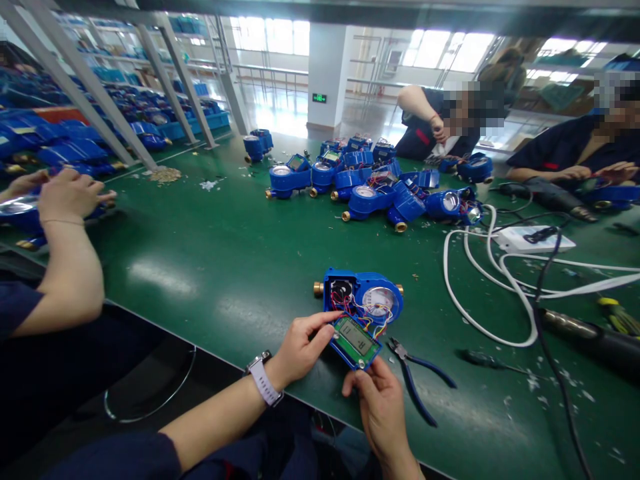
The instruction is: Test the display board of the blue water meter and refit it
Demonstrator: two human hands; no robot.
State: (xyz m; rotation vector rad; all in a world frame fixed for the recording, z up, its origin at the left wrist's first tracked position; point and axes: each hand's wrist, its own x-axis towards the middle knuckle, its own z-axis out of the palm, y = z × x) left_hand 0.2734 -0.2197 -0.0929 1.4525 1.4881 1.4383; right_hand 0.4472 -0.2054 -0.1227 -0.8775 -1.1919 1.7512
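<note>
Between both hands is a green circuit board with a grey LCD display [354, 337], tilted in a blue frame. My left hand [305, 343] pinches its left corner with thumb and forefinger. At the lower right edge, my right hand [383, 400] grips it with bent fingers. Thin red, yellow and white wires run from the board to an opened blue water meter [387, 283] lying just behind it. The meter has brass ends, a round clear dial and an open box with a black part inside. Diagonal cutting pliers [417, 373] with dark blue handles lie right of my right hand.
Several blue water meters [367, 193] are heaped at the back of the green table [215, 267]. White cable [450, 287], a power strip [535, 239], a screwdriver [485, 361] and a heat gun [575, 330] lie rightward. A co-worker's hand [67, 193] works at left; two people sit opposite.
</note>
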